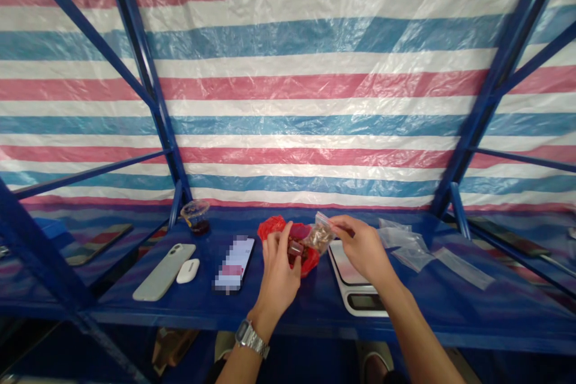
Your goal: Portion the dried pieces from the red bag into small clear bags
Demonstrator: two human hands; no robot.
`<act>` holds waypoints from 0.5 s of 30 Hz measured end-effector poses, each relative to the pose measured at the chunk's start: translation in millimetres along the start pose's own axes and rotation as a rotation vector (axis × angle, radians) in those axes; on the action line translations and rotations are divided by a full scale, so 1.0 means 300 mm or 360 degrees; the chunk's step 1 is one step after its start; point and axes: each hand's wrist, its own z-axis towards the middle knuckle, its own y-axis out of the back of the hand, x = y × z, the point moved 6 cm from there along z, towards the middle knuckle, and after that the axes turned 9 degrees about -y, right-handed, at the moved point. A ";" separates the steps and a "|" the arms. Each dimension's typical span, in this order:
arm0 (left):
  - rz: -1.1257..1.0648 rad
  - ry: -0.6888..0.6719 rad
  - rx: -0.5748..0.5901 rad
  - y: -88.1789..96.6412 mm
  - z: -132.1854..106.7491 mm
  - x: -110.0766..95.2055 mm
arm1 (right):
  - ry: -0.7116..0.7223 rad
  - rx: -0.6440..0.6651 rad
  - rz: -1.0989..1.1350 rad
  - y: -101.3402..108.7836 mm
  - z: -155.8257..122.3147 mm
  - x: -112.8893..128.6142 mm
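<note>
My right hand (355, 242) pinches the top edge of a small clear zip bag (320, 236) that holds brown bits. The bag hangs tilted over the right side of a red plastic bag (310, 264). My left hand (279, 261) curls its fingers round a small reddish-brown, see-through object (296, 248) above the red bag; its kind cannot be told. A purple-pink patch (299, 231) shows just behind it, and brown bits lie in the red bag. Below my right hand sits a white kitchen scale (353, 306), partly covered by the hand.
Several flat clear zip bags (411, 249) lie to the right. On the left are a lit phone (236, 264), a pale phone (164, 273), a white earbud case (188, 271) and a clear cup (197, 216) with dark liquid. Blue metal posts (148, 84) flank the blue shelf (202, 309).
</note>
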 end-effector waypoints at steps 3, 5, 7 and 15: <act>0.0204 0.0266 -0.0266 0.055 -0.007 0.054 | -0.0222 0.0020 -0.0198 0.070 0.018 -0.149; 0.0237 0.0527 -0.0456 0.077 -0.024 0.118 | -0.0391 0.0073 -0.0458 0.108 0.017 -0.252; 0.0109 0.0695 -0.0428 0.058 -0.031 0.184 | -0.0481 0.0100 -0.0744 0.129 0.006 -0.317; -0.0157 0.0803 -0.0161 -0.006 -0.012 0.279 | -0.0007 -0.0076 -0.0988 -0.082 -0.048 -0.100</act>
